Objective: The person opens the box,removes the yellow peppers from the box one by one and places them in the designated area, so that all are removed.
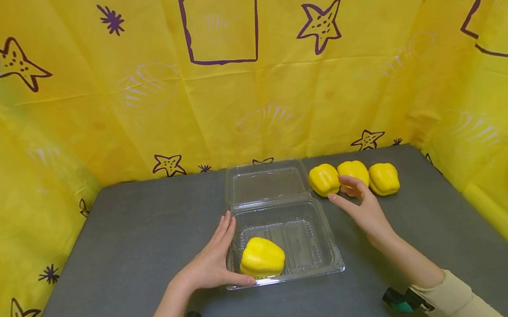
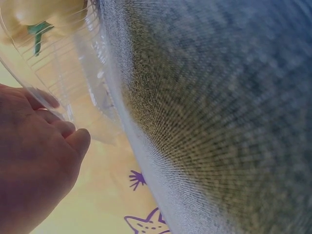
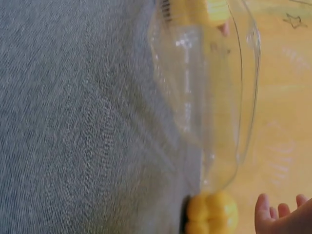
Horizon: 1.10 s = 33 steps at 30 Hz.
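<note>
A clear hinged plastic container (image 1: 297,242) lies on the table with its lid (image 1: 267,183) folded back. One yellow bell pepper (image 1: 262,257) sits inside at the front left; its green stem (image 2: 39,31) shows through the wall in the left wrist view. My left hand (image 1: 212,262) rests against the container's left side, fingers extended along the edge and thumb at the front rim. Thumb and fingers spread apart, my right hand (image 1: 364,211) is in front of a row of yellow bell peppers, overlapping the middle bell pepper (image 1: 354,169) in the head view.
Flanking the middle one are a left bell pepper (image 1: 323,178), close beside the lid, and a right bell pepper (image 1: 385,179). The grey table (image 1: 124,241) is enclosed by yellow patterned cloth (image 1: 235,96) at the back and both sides.
</note>
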Tool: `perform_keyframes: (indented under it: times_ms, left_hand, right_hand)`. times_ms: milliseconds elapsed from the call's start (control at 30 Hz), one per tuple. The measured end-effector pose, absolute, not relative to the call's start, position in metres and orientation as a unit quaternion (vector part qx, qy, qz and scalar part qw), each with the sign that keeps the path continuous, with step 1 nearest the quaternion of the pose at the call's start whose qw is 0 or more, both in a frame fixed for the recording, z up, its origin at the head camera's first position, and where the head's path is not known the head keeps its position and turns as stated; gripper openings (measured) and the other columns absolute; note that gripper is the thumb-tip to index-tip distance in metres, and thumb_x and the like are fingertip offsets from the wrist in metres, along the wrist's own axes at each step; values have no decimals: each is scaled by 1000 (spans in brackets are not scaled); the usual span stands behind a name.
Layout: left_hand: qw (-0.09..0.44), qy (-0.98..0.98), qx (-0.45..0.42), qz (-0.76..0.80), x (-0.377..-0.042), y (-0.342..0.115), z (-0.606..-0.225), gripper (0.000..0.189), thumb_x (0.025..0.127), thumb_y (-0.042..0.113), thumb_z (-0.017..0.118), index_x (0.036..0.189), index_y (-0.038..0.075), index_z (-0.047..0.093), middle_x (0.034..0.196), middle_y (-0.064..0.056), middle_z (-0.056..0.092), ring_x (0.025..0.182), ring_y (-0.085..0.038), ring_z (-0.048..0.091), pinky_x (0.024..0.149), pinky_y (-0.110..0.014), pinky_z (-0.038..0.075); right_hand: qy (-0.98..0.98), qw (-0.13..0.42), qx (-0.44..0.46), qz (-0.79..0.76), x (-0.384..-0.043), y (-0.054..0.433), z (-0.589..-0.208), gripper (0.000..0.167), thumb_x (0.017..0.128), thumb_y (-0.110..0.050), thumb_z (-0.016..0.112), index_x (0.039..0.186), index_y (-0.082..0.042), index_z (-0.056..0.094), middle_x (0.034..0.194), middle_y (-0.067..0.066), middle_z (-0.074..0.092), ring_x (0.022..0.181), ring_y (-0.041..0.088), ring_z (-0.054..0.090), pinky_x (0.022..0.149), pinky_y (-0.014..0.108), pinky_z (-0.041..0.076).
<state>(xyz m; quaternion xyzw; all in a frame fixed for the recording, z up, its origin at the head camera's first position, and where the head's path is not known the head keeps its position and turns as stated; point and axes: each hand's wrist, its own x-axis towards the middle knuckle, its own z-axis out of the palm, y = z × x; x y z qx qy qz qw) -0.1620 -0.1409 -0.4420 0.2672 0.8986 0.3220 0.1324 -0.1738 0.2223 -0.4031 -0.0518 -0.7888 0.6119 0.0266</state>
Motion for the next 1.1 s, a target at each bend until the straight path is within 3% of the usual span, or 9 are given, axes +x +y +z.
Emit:
perform_keyframes:
  times_ms: [133,333,667,933,1100]
  left_hand:
    - [131,899,268,321,-161,-141,-442,137,62,66,81,156,5,3,162,-4,-14,148,-24,-10,113,-55,18]
    - [130,899,269,321,-161,-140,-441,138,62,66,81,156,4,3,162,-4,-13,148,-24,-9,114,-54,17]
    - [132,900,266,320,-161,-140,-441,138,61,67,81,156,5,2,162,-2,-15,148,-23,-10,113,-54,18]
    - [127,900,266,320,-161,-140,-441,138,61,67,81,156,5,3,162,-4,-13,148,-24,-9,113,-55,18]
    - [129,899,265,323,-161,-139,-441,138,61,67,81,156,6,2,162,-4,-14,148,-25,-9,113,-57,17]
  right_hand:
    - [-792,14,-22,610,-171,214,-402,65,92,-28,69,144,-5,39,146,12,40,131,30,37,103,39,35]
    - [-792,-8,33,610,-165,200,-400,62,91,-20,70,143,-5,39,146,13,40,130,31,39,91,21,43]
    - [-796,-55,93,596,-160,177,-407,67,87,-21,75,144,-13,41,149,9,40,132,31,40,93,46,48]
    - [-788,-120,137,589,-156,157,-418,73,84,-23,78,145,-12,39,149,15,36,133,37,38,95,44,49]
    - [-791,-153,148,574,-154,146,-423,76,82,-25,80,145,-13,39,148,9,35,131,37,38,91,41,52]
